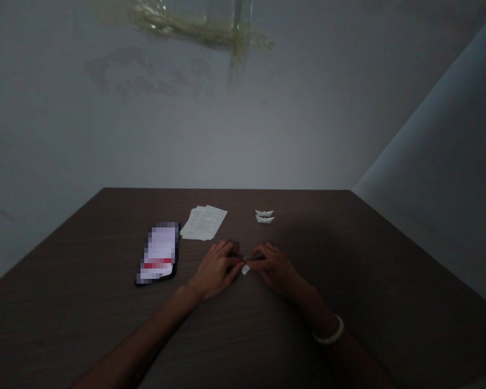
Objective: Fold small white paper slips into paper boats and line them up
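Observation:
A small folded piece of white paper (245,269) lies between my hands just above the dark tabletop, its lower corner pointing towards me. My left hand (217,268) grips it from the left, thumb and fingers closed at its edge. From the other side my right hand (276,268) pinches it too, and a pale bracelet (330,332) circles that wrist. Fingertips hide the upper part of the paper. Beyond my hands, two small folded paper boats (264,216) sit one behind the other.
A stack of printed paper sheets (204,222) lies left of the boats. Nearer me on the left is a phone (159,252) with a blurred, lit screen. The brown wooden table (389,270) meets a stained grey wall (227,135) at the back.

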